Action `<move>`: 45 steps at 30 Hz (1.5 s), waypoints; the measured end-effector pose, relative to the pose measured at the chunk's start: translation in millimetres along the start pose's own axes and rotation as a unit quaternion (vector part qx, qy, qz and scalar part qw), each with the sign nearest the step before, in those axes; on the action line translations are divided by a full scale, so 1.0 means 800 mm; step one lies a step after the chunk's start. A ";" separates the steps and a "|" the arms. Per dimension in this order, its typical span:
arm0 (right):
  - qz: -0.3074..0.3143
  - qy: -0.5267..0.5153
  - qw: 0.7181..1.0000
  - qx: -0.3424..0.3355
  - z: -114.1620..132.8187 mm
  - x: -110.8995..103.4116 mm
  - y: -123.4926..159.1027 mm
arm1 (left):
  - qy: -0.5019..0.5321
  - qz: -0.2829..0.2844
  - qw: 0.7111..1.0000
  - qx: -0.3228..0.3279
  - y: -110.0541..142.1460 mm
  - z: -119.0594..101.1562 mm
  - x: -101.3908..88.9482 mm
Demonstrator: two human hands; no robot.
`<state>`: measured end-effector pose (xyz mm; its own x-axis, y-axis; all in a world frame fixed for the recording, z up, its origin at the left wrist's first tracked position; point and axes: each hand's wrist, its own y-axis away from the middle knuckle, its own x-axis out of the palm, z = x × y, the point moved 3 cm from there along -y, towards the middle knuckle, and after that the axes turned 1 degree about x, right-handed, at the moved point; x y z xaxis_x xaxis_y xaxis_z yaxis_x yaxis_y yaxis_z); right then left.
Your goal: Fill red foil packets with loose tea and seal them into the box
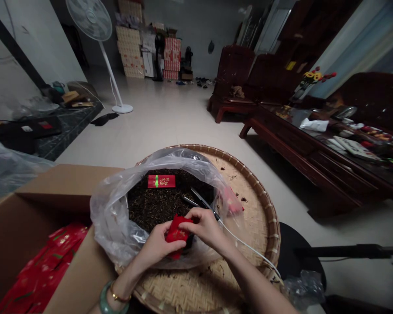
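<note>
Both hands meet over the near side of a clear plastic bag (108, 200) full of dark loose tea leaves (153, 207). A small red packet (177, 233) with gold print is pinched between them. My left hand (160, 242) grips its left and lower side, thumb across the front. My right hand (205, 226) holds its upper right edge with thumb and fingers. On the leaves lies another red packet (167, 181), flat, with a bright green strip. A sealing tool with two dark arms (205, 200) and a white cord rests on the bag's right side.
A round woven bamboo tray (258, 218) carries the bag; red packets (232, 200) show at its right. An open cardboard box (75, 261) at left holds many red packets (49, 266). Behind stand a white fan (122, 108) and dark wooden furniture (281, 144).
</note>
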<state>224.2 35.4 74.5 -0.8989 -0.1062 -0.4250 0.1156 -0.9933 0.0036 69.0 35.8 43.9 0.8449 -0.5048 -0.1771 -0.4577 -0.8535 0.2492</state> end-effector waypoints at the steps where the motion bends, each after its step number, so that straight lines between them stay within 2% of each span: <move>1: -0.004 -0.015 1.000 0.009 -0.004 -0.001 -0.002 | 0.003 0.004 1.000 0.001 0.000 0.001 0.001; 4: -0.007 -0.044 0.999 0.031 -0.011 -0.005 -0.009 | 0.017 0.022 0.999 -0.022 -0.001 0.008 0.004; 6: 0.001 -0.029 0.999 0.018 -0.007 -0.007 -0.012 | 0.026 0.031 0.998 -0.048 -0.001 0.012 0.006; 8: 0.002 0.034 0.999 -0.010 0.001 -0.004 -0.014 | 0.019 0.033 0.997 -0.062 -0.001 0.014 0.008; 12: -0.027 0.152 0.987 -0.042 0.007 0.008 -0.022 | -0.037 0.023 0.999 -0.029 -0.002 0.010 0.009; 18: -0.059 0.113 0.988 -0.091 -0.002 0.012 -0.030 | -0.052 0.067 0.996 -0.029 0.000 0.003 0.001; 21: -0.052 0.100 0.989 -0.097 0.001 0.015 -0.027 | -0.058 0.056 0.997 -0.021 -0.004 -0.001 -0.004; 24: -0.021 0.141 0.982 -0.126 0.009 0.026 -0.022 | -0.007 0.021 1.000 -0.010 -0.011 -0.001 -0.004; 27: 0.006 0.163 0.978 -0.130 0.011 0.028 -0.023 | 0.068 0.020 0.997 -0.040 -0.014 0.007 0.004; 30: -0.035 0.183 0.979 -0.082 -0.001 0.007 -0.031 | 0.165 0.019 0.981 -0.096 -0.012 0.016 0.007; 33: -0.079 0.330 0.940 -0.042 -0.022 -0.016 -0.037 | 0.229 -0.010 0.967 -0.112 -0.010 0.019 0.002; 36: -0.048 0.460 0.886 0.023 -0.049 -0.018 -0.040 | 0.240 -0.025 0.965 -0.108 -0.009 0.017 0.000; 38: -0.025 0.483 0.874 0.052 -0.062 -0.014 -0.042 | 0.239 -0.024 0.965 -0.107 -0.009 0.017 0.001; 41: -0.027 0.441 0.895 0.063 -0.073 -0.021 -0.045 | 0.229 -0.026 0.968 -0.102 -0.008 0.017 0.002; 45: -0.051 0.258 0.965 0.027 -0.062 -0.056 -0.040 | 0.204 -0.037 0.974 -0.092 -0.007 0.018 -0.002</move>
<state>281.7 74.2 48.2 -0.5735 0.0152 -0.8191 0.0037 -0.9998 -0.0211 66.3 39.8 29.3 0.9303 -0.3181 0.1828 -0.3665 -0.8283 0.4237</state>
